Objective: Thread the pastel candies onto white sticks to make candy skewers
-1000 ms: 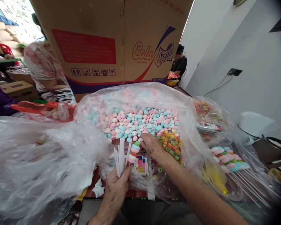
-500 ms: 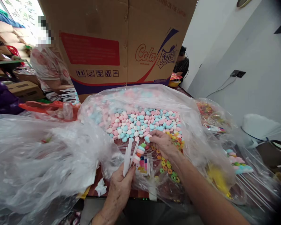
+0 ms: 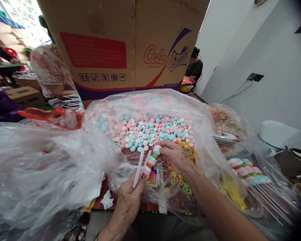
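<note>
My left hand (image 3: 131,190) is closed round several white sticks (image 3: 139,167). One of them carries a candy skewer (image 3: 149,163) threaded with pink, white, blue, orange and green pieces. Between the thumb and fingers of my right hand (image 3: 174,155) is a pale blue and pink marshmallow (image 3: 157,149), right at the top of the skewer. Whether the stick has pierced it, I cannot tell. Just beyond lies a heap of pink, blue and white marshmallows (image 3: 147,131) in a clear plastic bag (image 3: 203,124). Gummy rings (image 3: 179,179) in yellow, orange and green lie below my right hand.
A tall cardboard box (image 3: 102,43) stands behind the marshmallows. Finished-looking candy skewers (image 3: 251,172) lie at the right. Crumpled clear plastic (image 3: 40,167) covers the left side. A person (image 3: 51,70) sits beyond at the left, another person (image 3: 195,65) behind the box at the right.
My right hand has brought the marshmallow slightly up and left, onto the top of the skewer. The view has shifted a little, and more skewers show at the right.
</note>
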